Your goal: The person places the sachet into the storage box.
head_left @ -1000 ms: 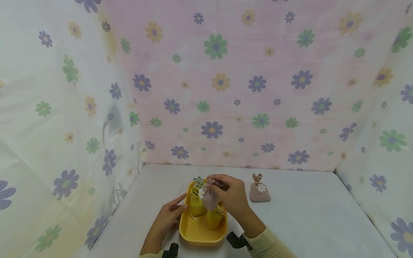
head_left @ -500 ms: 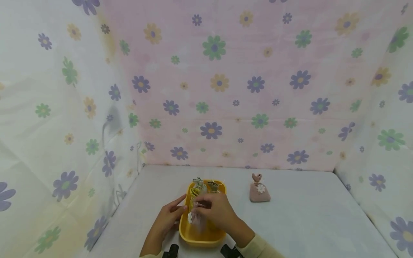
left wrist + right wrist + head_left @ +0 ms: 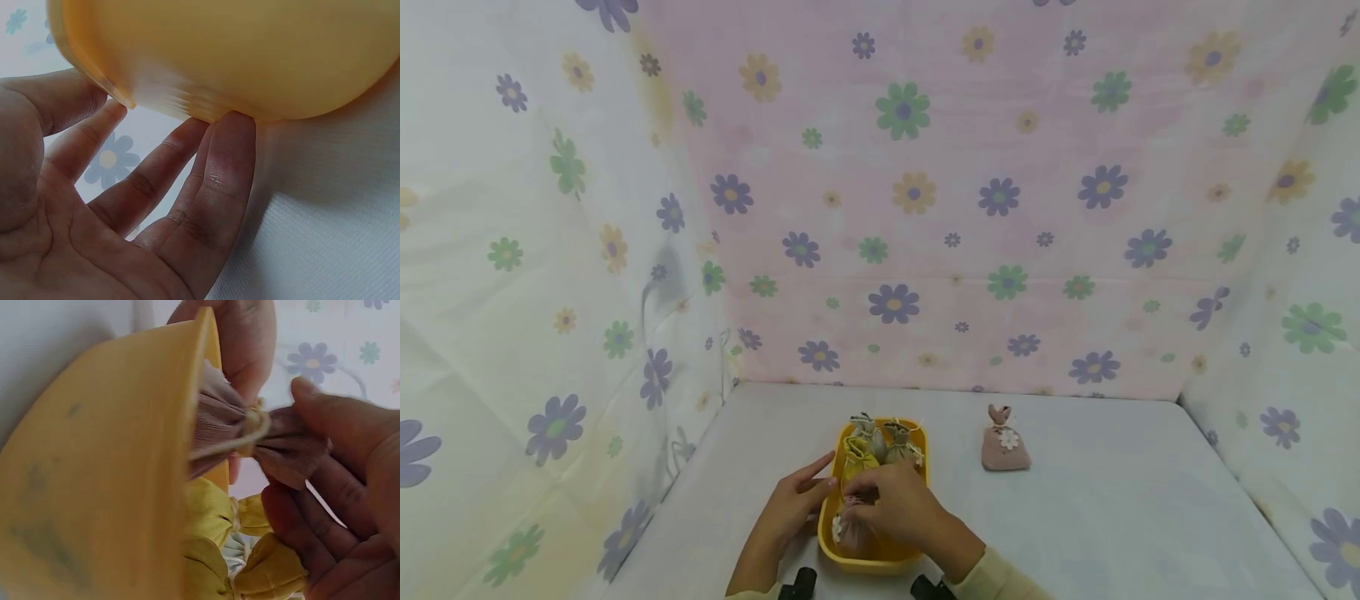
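Observation:
My right hand [image 3: 898, 510] pinches a dusty-pink drawstring pouch [image 3: 855, 540] by its gathered top, low in the near part of the yellow tray [image 3: 874, 567]. In the right wrist view the pouch's neck [image 3: 250, 425] is tied with a pale cord, and its lower body is hidden behind the tray wall. A white flower hangs at the pouch's left. My left hand [image 3: 792, 502] touches the tray's left side; in the left wrist view its fingers [image 3: 215, 162] lie fairly straight against the tray's outer wall [image 3: 250, 56], the thumb close to the rim.
Behind my right hand, the tray holds a yellow pouch [image 3: 859, 457], a pale grey-green pouch [image 3: 867, 427] and an olive pouch [image 3: 901, 450]. Another dusty-pink pouch [image 3: 1004, 451] with a white flower stands on the white table [image 3: 1097, 500] to the right. Flower-print cloth walls enclose the table.
My right hand has come down and toward me with the pink pouch, from above the tray's far part into its near part. The left hand stays at the tray's side.

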`<state>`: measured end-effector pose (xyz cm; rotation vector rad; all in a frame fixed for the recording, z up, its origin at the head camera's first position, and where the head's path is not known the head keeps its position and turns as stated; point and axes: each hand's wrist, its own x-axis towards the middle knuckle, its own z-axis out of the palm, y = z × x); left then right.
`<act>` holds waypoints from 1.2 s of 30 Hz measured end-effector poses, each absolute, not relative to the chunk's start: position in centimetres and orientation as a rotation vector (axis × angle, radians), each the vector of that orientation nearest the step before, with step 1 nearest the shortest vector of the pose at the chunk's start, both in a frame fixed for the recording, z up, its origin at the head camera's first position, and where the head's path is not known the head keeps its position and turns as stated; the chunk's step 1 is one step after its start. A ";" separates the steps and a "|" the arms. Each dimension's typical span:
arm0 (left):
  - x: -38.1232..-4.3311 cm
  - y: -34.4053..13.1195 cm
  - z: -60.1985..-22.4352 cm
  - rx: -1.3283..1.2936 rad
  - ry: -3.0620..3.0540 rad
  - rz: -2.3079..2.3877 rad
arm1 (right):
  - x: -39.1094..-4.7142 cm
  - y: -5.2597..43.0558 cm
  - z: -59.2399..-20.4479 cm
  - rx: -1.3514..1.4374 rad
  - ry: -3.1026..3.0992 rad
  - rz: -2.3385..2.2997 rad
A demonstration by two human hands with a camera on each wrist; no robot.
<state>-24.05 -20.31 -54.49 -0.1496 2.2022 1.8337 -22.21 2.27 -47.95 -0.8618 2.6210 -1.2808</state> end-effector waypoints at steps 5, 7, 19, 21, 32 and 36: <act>-24.1 -20.3 -54.6 -0.155 2.206 1.834 | -22.4 3.7 -47.4 -0.888 2.628 -1.551; -24.1 -20.2 -54.7 -0.166 2.222 1.824 | -23.0 4.8 -47.4 -0.912 2.705 -1.679; -24.0 -20.1 -54.6 -0.196 2.234 1.816 | -28.6 14.1 -48.9 -0.028 3.206 -1.638; -24.0 -20.0 -54.6 -0.197 2.242 1.812 | -29.1 15.4 -49.4 0.074 3.178 -1.627; -24.0 -20.0 -54.7 -0.207 2.261 1.802 | -30.4 18.0 -52.3 0.432 3.052 -1.429; -24.0 -20.0 -54.6 -0.207 2.256 1.801 | -30.7 18.1 -52.8 0.549 3.019 -1.424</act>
